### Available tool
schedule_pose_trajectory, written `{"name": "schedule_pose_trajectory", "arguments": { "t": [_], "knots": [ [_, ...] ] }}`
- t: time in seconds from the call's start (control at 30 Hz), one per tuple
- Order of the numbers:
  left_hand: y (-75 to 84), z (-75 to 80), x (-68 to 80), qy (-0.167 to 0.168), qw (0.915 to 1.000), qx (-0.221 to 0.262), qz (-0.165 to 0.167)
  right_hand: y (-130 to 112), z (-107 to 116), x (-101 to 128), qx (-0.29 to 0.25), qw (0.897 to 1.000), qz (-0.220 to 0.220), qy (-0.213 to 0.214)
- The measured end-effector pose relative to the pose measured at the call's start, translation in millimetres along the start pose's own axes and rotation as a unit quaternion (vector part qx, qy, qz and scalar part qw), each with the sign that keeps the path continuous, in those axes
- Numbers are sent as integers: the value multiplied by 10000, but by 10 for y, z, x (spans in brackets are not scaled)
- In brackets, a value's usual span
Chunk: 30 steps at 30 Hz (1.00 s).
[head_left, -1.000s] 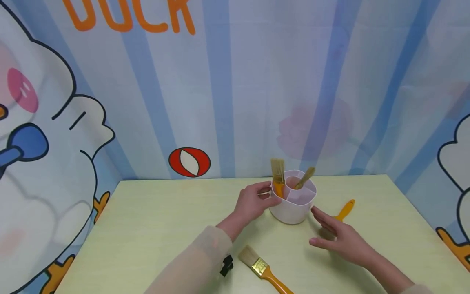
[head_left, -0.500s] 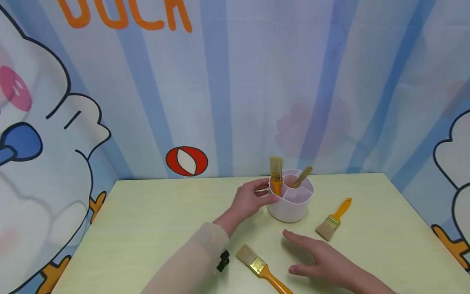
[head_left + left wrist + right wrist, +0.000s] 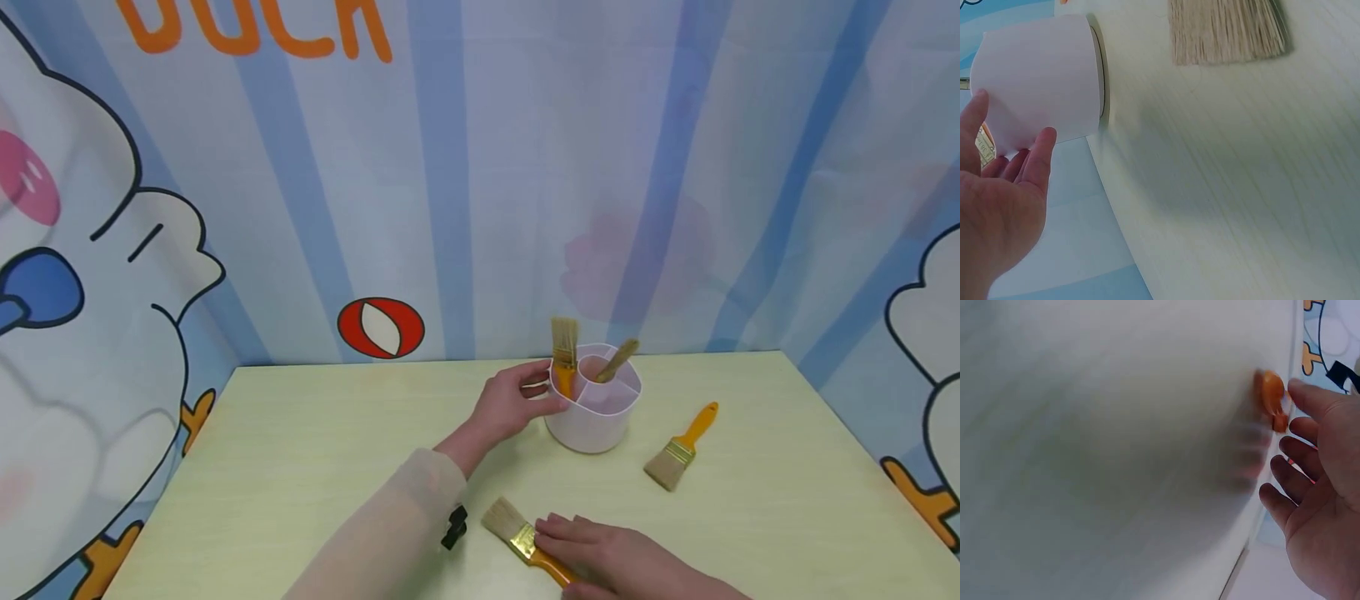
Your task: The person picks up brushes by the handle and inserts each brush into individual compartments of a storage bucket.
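Observation:
A pale pink, divided round brush holder stands towards the back of the table. My left hand grips its left side, thumb at the near rim and fingers along the wall. Inside the holder, one flat paintbrush stands bristles up; beside it leans a wooden handle. In front, another flat paintbrush lies on the table, its bristles pointing back left. My right hand is over its orange handle, partly hiding it. The right wrist view shows these fingers spread, not closed round the handle.
A third flat paintbrush lies right of the holder, handle pointing away. The pale wooden table ends at a striped cartoon backdrop. A small black clip-like piece shows beside the left sleeve.
My right hand has moved left and towards me, from beside the right paintbrush to over the front one, uncovering the right brush. The left hand stays at the holder.

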State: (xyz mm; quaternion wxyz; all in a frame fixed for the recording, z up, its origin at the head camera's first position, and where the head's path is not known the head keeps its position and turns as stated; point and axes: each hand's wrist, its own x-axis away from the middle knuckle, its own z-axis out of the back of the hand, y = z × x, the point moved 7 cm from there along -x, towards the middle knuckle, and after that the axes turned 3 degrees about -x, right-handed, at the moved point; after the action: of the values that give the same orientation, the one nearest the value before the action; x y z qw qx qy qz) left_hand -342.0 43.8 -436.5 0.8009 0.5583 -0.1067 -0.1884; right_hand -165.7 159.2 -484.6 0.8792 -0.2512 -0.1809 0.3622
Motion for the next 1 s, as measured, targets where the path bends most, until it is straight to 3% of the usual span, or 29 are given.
{"name": "schedule_pose_trajectory", "arguments": {
  "t": [0.47,0.7,0.83,1.0],
  "knots": [
    [-9,4,-12,3,10000,-56,-29,17,-12,-28,773,9962,398,-7],
    [-3,2,-14,-37,9999,-134,-37,45,78,83,1467,9823,1096,391],
    [1,3,-16,-26,9999,-128,-46,133,143,153,1420,9847,955,329],
    [-10,8,-11,5,9999,-134,0,212,226,223,1857,9727,1198,714]
  ]
}}
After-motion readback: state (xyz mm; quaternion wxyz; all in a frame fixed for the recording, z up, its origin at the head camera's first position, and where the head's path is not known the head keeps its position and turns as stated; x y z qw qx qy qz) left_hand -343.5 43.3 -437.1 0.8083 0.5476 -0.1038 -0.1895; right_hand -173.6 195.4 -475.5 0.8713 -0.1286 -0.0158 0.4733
